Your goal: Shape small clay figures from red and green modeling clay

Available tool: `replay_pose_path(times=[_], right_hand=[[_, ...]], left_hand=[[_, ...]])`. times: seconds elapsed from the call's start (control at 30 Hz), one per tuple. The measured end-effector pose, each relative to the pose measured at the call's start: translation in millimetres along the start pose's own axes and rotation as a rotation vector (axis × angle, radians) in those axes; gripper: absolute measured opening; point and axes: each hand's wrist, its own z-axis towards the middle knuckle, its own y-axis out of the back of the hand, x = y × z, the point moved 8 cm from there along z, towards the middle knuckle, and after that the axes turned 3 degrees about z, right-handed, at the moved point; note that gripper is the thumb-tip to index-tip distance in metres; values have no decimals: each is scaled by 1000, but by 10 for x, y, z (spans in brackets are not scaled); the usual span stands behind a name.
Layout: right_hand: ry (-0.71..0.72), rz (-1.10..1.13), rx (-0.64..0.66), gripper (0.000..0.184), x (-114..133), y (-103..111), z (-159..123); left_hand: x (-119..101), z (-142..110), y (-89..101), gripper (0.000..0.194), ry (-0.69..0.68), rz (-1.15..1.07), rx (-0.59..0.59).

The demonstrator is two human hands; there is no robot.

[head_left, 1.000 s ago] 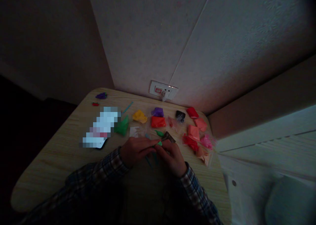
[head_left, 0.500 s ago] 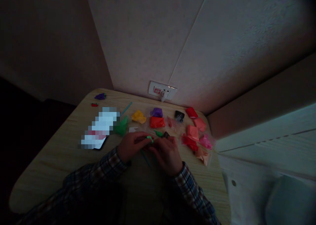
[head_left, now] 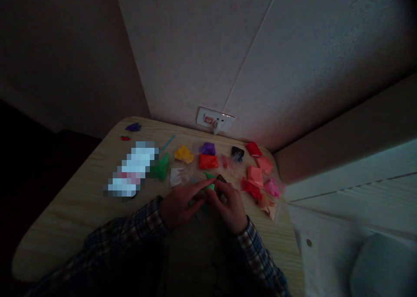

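My left hand (head_left: 178, 205) and my right hand (head_left: 230, 208) meet over the near middle of the table. Between their fingertips is a small piece of light green modelling clay (head_left: 211, 187), pinched from both sides and partly covered by the fingers. Just beyond it lies a darker green clay shape (head_left: 209, 175), and a dark brown packet (head_left: 221, 178) pokes out behind my right fingers. A white clay packet (head_left: 176, 177) sits beyond my left hand. Under the hands a bluish stick is partly visible, mostly hidden.
Clay packets lie across the wooden table (head_left: 74, 210): green (head_left: 160, 168), yellow (head_left: 183, 154), purple (head_left: 207, 148), orange-red (head_left: 208, 161), black (head_left: 237, 153), and several red and pink ones at right. A blurred-out phone (head_left: 133, 168), a teal stick (head_left: 168, 142) and grape-like purple clay (head_left: 133, 127) are at left.
The light green clay has shifted right, toward my right fingertips. My left hand has moved right and its fingers reach further forward, uncovering more of the white packet.
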Motion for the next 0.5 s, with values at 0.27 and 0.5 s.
replay_pose_path(times=[0.27,0.5], right_hand=[[58,131,-41,41,125,76,-43],[-6,370,134,45,79,-81,-48]], left_hand=[[-1,13,-3,43,24,-198,18],[120,15,137,25,152,-387,-58]])
